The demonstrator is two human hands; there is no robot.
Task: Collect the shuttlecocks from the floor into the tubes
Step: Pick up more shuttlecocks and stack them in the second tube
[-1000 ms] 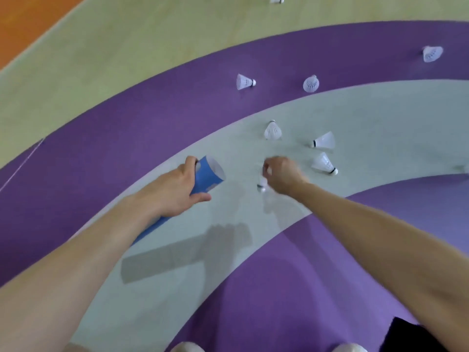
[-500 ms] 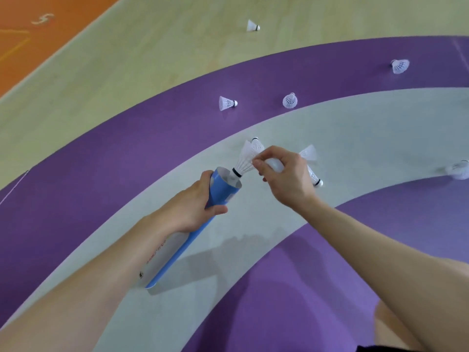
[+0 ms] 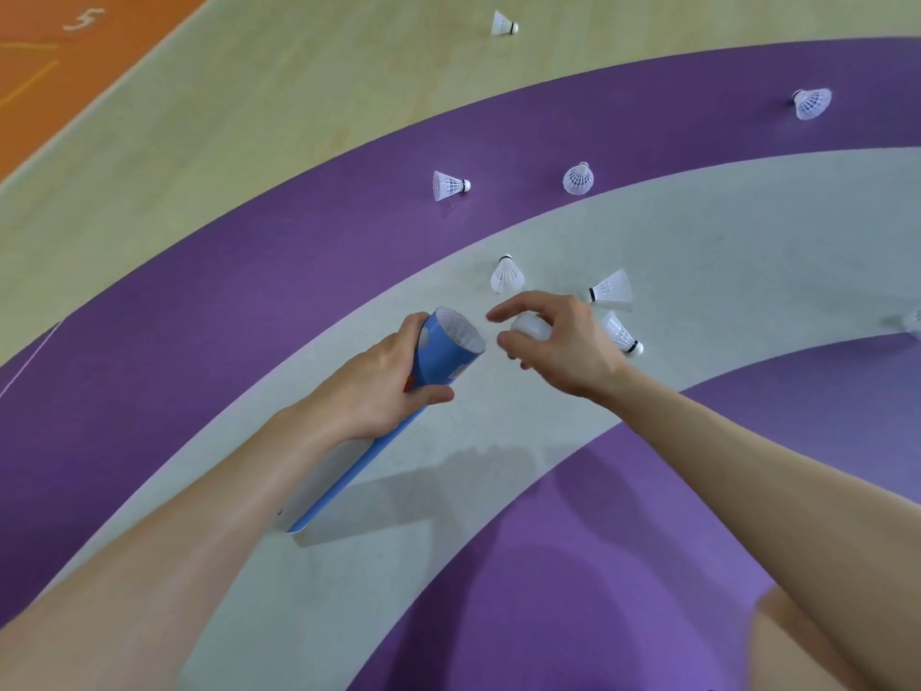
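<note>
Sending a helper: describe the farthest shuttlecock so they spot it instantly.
Look at the pale wood floor beyond the purple band. One shuttlecock lies there. It alone is on wood; the others on the floor lie on purple or grey.

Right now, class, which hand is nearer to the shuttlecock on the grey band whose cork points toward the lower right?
Right. The right hand, holding a white object, lies just left of that shuttlecock, right beside it; the left hand grips the blue tube farther left.
</note>
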